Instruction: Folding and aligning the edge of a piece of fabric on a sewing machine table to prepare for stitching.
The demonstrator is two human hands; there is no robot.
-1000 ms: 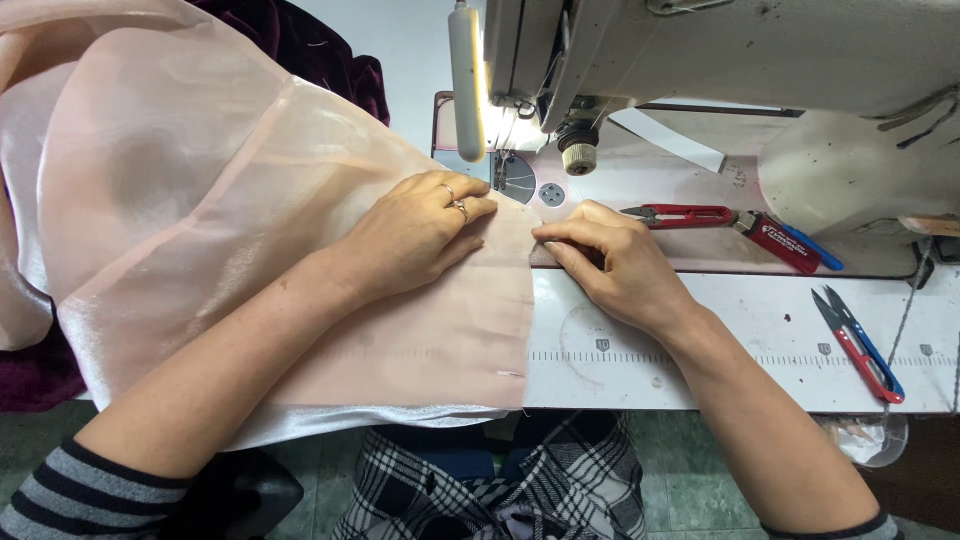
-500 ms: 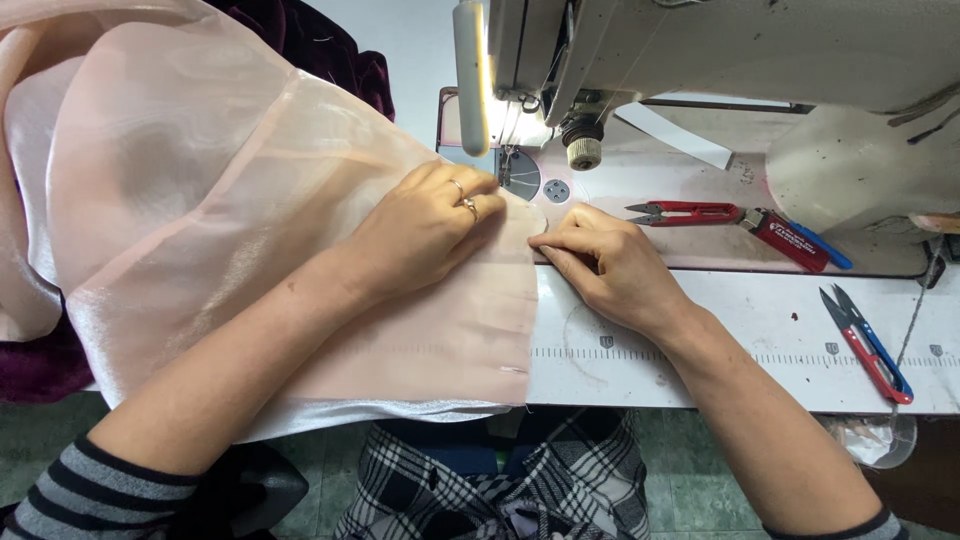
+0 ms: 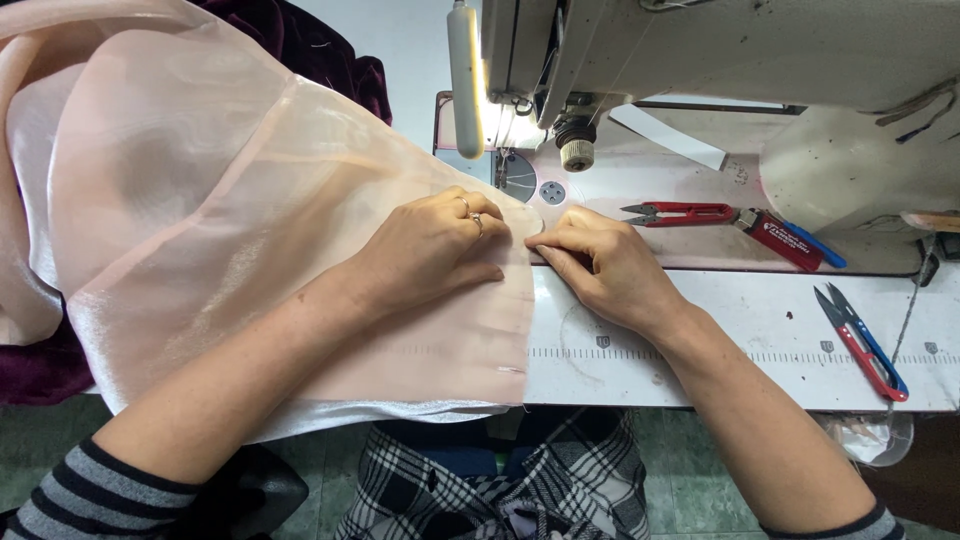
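A sheer pale pink fabric lies spread over the sewing table, its right edge just below the needle area of a white sewing machine. My left hand, with rings on two fingers, presses flat on the fabric near that edge. My right hand sits beside it on the white table top, fingertips pinching the fabric's edge. The presser foot stands just above both hands.
Red thread snips and a red and blue lighter lie on the machine bed. Another red-and-blue pair of snips rests on the table at right. Dark purple velvet lies behind the pink fabric. A lamp glows by the needle.
Both hands and the fabric edge have stayed nearly in place, shifting only slightly toward the needle. The right fingers keep their pinch on the edge.
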